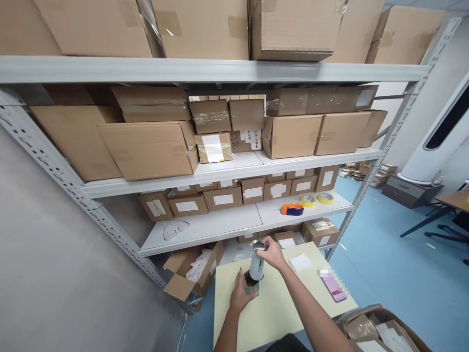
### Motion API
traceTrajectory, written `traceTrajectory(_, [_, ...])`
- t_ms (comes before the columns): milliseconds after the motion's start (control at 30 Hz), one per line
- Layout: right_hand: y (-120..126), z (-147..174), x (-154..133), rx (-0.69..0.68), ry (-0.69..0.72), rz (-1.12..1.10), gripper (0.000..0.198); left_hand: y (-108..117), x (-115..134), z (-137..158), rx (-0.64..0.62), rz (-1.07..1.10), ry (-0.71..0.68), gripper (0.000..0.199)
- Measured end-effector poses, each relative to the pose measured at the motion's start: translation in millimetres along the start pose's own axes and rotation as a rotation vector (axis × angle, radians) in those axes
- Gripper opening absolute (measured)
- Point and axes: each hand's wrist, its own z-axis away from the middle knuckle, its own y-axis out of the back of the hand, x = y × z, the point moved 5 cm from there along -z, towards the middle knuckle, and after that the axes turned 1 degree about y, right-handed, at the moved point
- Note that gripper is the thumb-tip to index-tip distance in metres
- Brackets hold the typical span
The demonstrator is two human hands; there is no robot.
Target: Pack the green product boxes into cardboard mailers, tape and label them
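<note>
My right hand pinches the top of a white cylinder with dark print on its side and a dark, shiny top; it could be a tumbler, but I cannot tell. The cylinder stands nearly upright over the table. Below it, my left hand is wrapped round a small dark and green box. The cylinder's lower end meets the box opening, and how deep it sits is hidden. Both hands are above the pale yellow table. A white sheet of paper lies to the right of my right hand.
A pink-screened phone lies at the table's right. Ahead, a metal shelf holds cartons, glasses, an orange and blue tape dispenser and yellow tape rolls. Open cartons stand left and lower right.
</note>
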Motion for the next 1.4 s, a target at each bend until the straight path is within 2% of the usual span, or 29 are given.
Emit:
traceTrajectory(100, [10,2,-5,0.007,-0.010,0.033,0.027,17,15,7,0.096,-0.044,-0.042,0.122])
traceTrajectory(167, [14,2,-10,0.000,-0.014,0.053,0.028,29,32,9,0.135,0.078,-0.052,0.102])
traceTrajectory(233, [17,3,-15,-0.004,-0.012,0.068,0.028,38,56,10,0.170,0.265,-0.061,0.079])
traceTrajectory(267, [18,3,-18,-0.006,-0.012,0.075,0.029,40,71,10,0.185,0.341,-0.071,0.074])
traceTrajectory(333, [19,6,-23,-0.017,-0.010,0.089,0.031,39,106,13,0.217,0.386,-0.134,0.072])
traceTrajectory(400, [19,10,-27,-0.025,-0.002,0.105,0.033,29,139,16,0.209,0.309,-0.206,0.078])
traceTrajectory(533, [24,19,-22,-0.034,0.030,-0.005,0.035,12,174,25,0.311,0.107,-0.215,0.070])
traceTrajectory(600, [24,23,-12,-0.128,0.052,-0.231,0.041,12,180,29,0.359,0.096,-0.228,0.068])
traceTrajectory(700, [21,36,5,-0.420,0.075,-0.616,0.068,16,181,32,0.389,0.240,-0.217,0.074])
traceTrajectory(767, [19,50,15,-0.638,0.058,-0.764,0.087,16,181,34,0.374,0.382,-0.196,0.081])
traceTrajectory(833, [19,64,25,-0.753,0.018,-0.841,0.096,10,183,37,0.326,0.479,-0.185,0.091])
traceTrajectory(900, [20,73,35,-0.721,-0.030,-0.887,0.103,-1,189,41,0.258,0.511,-0.187,0.099])
traceTrajectory(1000, [27,80,45,-0.576,-0.076,-0.908,0.119,-16,201,48,0.198,0.444,-0.207,0.106])
traceTrajectory(1133, [49,85,50,-0.420,-0.021,-0.887,0.122,-34,221,45,0.168,0.357,-0.201,0.117])
traceTrajectory(1267, [70,88,56,-0.465,-0.021,-0.916,0.110,-57,233,36,0.161,0.421,-0.221,0.116])
traceTrajectory(1333, [77,89,63,-0.494,-0.041,-0.921,0.111,-69,234,32,0.133,0.460,-0.216,0.112])
traceTrajectory(1400, [83,87,71,-0.447,-0.057,-0.877,0.117,-78,234,28,0.103,0.460,-0.210,0.107])
